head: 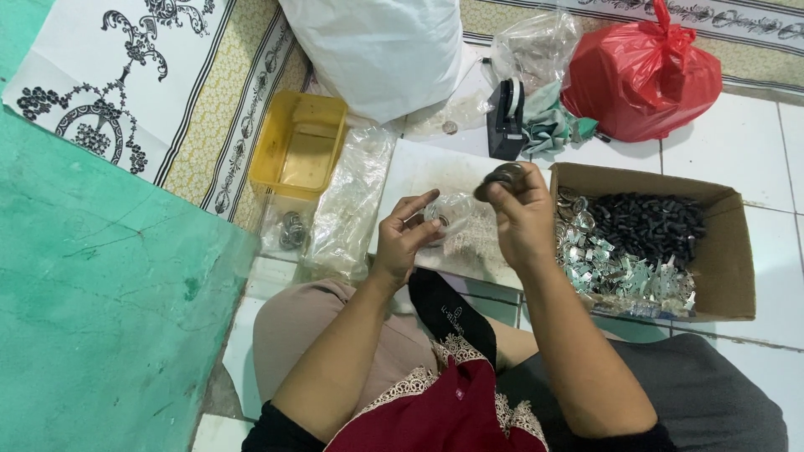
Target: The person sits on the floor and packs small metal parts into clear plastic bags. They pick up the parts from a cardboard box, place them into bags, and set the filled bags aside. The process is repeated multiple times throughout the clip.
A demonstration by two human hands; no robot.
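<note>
right hand [523, 209] pinches small round dark metal disc [501, 176] above white floor tile | left hand [406, 237] grips small clear plastic bag [452, 213] | risk: fingertip pinch slips, disc rolls off among parts in brown cardboard box [729, 251]

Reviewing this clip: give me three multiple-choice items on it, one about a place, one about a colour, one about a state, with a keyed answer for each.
1. Where is the cardboard box?
A. right of the hands
B. on the green mat
C. under the white sack

2. What colour is the tied bag?
A. blue
B. red
C. black

3. What is the right hand doing?
A. lying flat
B. reaching into the tub
C. pinching a dark round part

Answers: 1 A, it sits on the tiles right of both hands. 2 B, plainly red. 3 C, fingertips close on it.
</note>
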